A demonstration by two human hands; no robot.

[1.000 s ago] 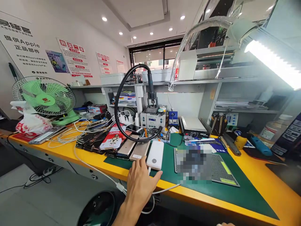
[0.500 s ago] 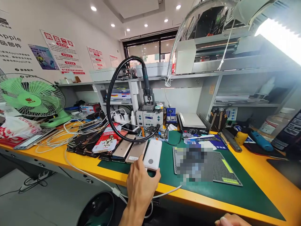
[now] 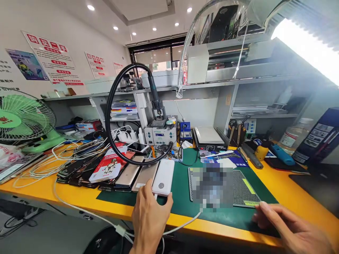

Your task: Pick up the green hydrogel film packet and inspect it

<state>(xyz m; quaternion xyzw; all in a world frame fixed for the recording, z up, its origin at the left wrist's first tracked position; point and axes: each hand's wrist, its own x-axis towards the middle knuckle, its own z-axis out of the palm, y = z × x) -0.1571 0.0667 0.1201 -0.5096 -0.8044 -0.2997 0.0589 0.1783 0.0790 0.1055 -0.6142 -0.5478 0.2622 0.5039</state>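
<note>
power bank point(image 3: 163, 177) – white, flat, lengthwise on green mat | near end – white cable plugged in

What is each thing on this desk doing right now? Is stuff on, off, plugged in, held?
White power bank: flat on the green mat, white cable at its near end.
Left hand: fingers at the power bank's near end.
Right hand: open, fingertips on the green mat.
Green desk fan: upright; spinning or not, cannot tell.
Bright lamp: on.
Black hose: looped, docked on the grey station.
</note>
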